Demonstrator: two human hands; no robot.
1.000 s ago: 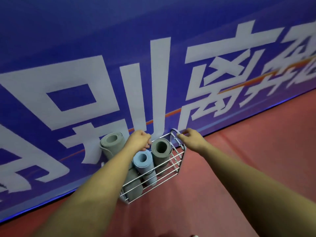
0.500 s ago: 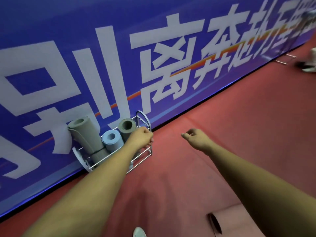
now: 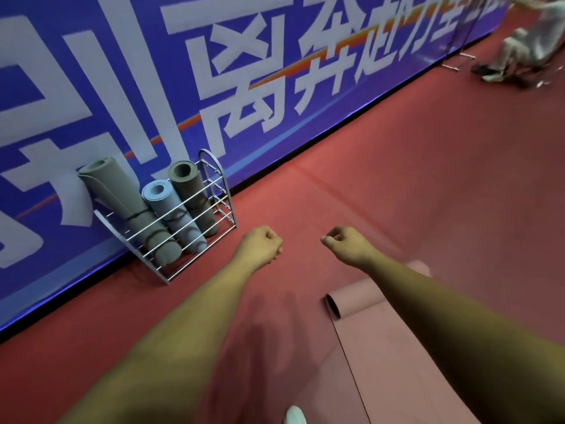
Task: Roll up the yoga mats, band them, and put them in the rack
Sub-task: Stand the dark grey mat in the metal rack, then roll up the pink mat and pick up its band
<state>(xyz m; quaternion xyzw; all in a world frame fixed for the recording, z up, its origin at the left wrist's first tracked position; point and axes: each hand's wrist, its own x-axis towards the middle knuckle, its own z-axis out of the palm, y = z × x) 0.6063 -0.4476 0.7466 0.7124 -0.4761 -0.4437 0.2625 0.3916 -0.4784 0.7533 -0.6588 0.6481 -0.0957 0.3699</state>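
Three rolled mats [image 3: 153,195] stand in the wire rack [image 3: 134,250] against the banner [image 3: 189,96], long axes leaning up-left, open ends uppermost. The left hand [image 3: 261,246] and right hand [image 3: 345,244] are curled, empty, clear of the rack

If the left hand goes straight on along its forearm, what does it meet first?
Probably the blue banner: the left hand has a line that passes right of the rack, over bare red floor. Depth is unclear, so it may touch the floor first.

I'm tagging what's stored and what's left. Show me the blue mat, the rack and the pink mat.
blue mat [image 3: 151,195]: head view, rolled top end.
rack [image 3: 114,231]: head view, left end panel.
pink mat [image 3: 382,362]: head view, flat unrolled part.
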